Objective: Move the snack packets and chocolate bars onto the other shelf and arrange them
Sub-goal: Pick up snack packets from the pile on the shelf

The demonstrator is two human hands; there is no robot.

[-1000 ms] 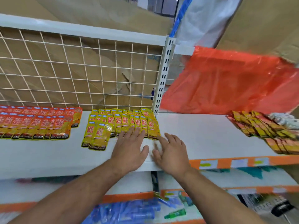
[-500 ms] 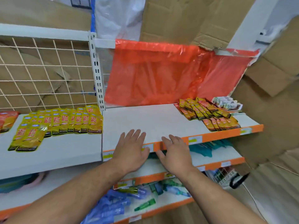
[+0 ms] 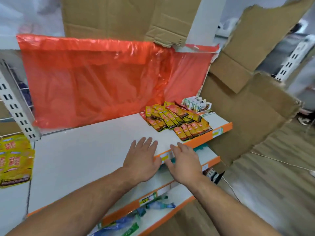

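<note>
White shelf [image 3: 85, 154] with orange front edge, orange plastic sheet [image 3: 95, 79] behind. We note red-and-yellow snack packets [image 3: 177, 120] heaped far right, well apart from our fingers [image 3: 148, 142]. Our left hand [image 3: 141, 160] and right hand [image 3: 185, 165] lie palm-down at the front edge, fingers straight, spread, holding nothing. Packet print too blurred to read.

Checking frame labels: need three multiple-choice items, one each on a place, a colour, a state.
1. Where on the upper shelf does the pile of orange packets lie? A) left end B) middle C) right end
2. What colour is the plastic sheet behind it? A) blue B) red-orange C) green
3. How are the left hand and right hand? A) both open, empty B) both gripping packets C) one holding a bottle
Answers: 1C, it sits by the right edge; 2B, plainly red-orange; 3A, fingers straight, nothing held.
</note>
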